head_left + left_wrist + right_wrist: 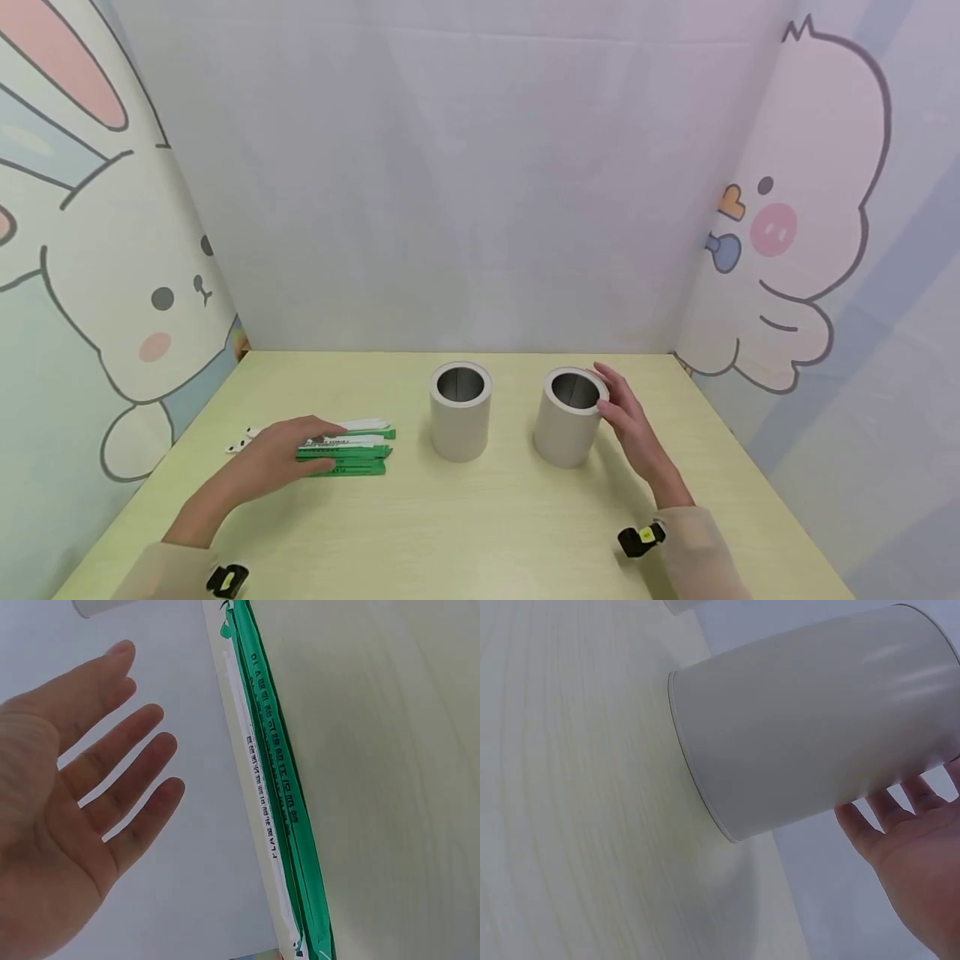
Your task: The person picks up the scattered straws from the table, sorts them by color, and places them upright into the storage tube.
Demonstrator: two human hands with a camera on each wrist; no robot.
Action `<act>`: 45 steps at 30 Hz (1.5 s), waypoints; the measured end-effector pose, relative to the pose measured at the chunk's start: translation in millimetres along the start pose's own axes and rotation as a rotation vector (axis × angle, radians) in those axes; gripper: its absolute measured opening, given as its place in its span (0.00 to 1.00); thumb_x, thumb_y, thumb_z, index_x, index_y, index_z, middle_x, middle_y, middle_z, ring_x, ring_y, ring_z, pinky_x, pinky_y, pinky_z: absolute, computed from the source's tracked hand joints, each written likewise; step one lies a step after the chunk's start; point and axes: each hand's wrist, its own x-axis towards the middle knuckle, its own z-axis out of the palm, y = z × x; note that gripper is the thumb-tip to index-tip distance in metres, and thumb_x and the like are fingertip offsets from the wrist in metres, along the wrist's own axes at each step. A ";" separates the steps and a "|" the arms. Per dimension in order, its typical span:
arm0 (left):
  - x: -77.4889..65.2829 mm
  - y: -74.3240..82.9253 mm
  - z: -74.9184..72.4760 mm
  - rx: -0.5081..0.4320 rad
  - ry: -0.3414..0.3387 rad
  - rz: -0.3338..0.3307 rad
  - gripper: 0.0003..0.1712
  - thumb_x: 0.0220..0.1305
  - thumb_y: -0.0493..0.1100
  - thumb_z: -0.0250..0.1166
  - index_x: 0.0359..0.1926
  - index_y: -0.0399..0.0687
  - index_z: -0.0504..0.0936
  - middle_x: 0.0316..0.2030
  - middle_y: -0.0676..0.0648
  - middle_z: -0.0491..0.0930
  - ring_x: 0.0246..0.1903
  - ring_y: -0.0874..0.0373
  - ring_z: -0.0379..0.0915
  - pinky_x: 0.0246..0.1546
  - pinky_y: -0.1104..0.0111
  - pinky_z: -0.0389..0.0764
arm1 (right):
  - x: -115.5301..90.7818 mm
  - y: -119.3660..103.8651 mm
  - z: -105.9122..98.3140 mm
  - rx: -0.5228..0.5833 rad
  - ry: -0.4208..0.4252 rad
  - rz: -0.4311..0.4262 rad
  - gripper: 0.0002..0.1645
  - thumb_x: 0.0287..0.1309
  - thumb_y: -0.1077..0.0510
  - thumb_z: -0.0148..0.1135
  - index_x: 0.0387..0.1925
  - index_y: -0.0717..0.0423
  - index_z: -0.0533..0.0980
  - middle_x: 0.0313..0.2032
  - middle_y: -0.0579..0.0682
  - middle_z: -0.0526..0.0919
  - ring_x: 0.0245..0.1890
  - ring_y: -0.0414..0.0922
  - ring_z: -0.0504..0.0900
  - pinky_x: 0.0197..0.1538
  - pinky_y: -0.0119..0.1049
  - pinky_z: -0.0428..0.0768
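My left hand (273,457) is over a group of slim wrapped straws (363,452) on the left of the table, its fingers spread and relaxed. Green and white wrappers with dark print cover the straws (289,795); part of the group is hidden under the hand in the head view. On the right, a white cylindrical holder (561,433) with a dark hollow inside stands upright. The fingers of my right hand (633,429) touch its right side near the rim, fairly straight, as the right wrist view also shows. Neither hand grips anything.
A second white holder (459,433) of the same kind stands upright between the straws and the right holder. The pale wooden table (450,533) ends at a plain backdrop (450,208). Cartoon-printed curtains (885,350) enclose the sides.
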 end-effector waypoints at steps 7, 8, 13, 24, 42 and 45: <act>-0.6 -3.0 7.4 -0.022 -0.086 -0.019 0.21 0.63 0.50 0.79 0.55 0.53 0.87 0.50 0.53 0.87 0.45 0.60 0.80 0.45 0.62 0.84 | -2.0 9.1 -0.5 -0.045 0.022 0.006 0.34 0.82 0.60 0.47 0.82 0.57 0.54 0.76 0.67 0.61 0.71 0.44 0.69 0.66 0.23 0.73; -0.4 -3.4 7.8 -0.023 -0.090 -0.011 0.20 0.62 0.49 0.79 0.54 0.53 0.87 0.50 0.53 0.87 0.45 0.60 0.81 0.45 0.62 0.84 | -2.5 9.6 -0.5 -0.052 0.023 0.006 0.34 0.82 0.60 0.47 0.82 0.57 0.54 0.76 0.67 0.62 0.71 0.43 0.69 0.66 0.23 0.73; 0.8 -4.8 8.4 -0.031 -0.106 0.009 0.18 0.61 0.45 0.80 0.51 0.51 0.87 0.47 0.54 0.87 0.44 0.57 0.83 0.45 0.61 0.85 | -4.5 9.0 0.3 -0.075 0.028 0.008 0.34 0.82 0.58 0.47 0.83 0.55 0.53 0.76 0.66 0.62 0.71 0.43 0.69 0.65 0.22 0.73; 6.3 -9.0 17.7 -0.011 -0.126 0.039 0.14 0.58 0.37 0.80 0.43 0.52 0.87 0.41 0.57 0.85 0.40 0.60 0.80 0.42 0.62 0.83 | -1.5 10.1 -2.9 -0.039 -0.020 0.047 0.34 0.82 0.59 0.44 0.82 0.55 0.50 0.76 0.66 0.58 0.72 0.43 0.67 0.66 0.22 0.71; 13.2 -14.4 28.6 -0.009 -0.113 0.098 0.17 0.59 0.27 0.76 0.35 0.55 0.85 0.34 0.58 0.82 0.33 0.65 0.74 0.34 0.67 0.80 | 2.2 6.4 -8.7 -0.037 -0.103 0.075 0.36 0.81 0.57 0.44 0.83 0.52 0.48 0.79 0.61 0.54 0.75 0.43 0.61 0.67 0.24 0.68; 13.2 -12.3 27.4 -0.015 -0.100 0.091 0.16 0.60 0.26 0.75 0.36 0.54 0.86 0.34 0.58 0.82 0.33 0.65 0.73 0.34 0.67 0.79 | 2.5 4.9 -8.6 -0.027 -0.113 0.070 0.36 0.81 0.58 0.44 0.83 0.52 0.48 0.79 0.62 0.54 0.75 0.44 0.61 0.67 0.24 0.69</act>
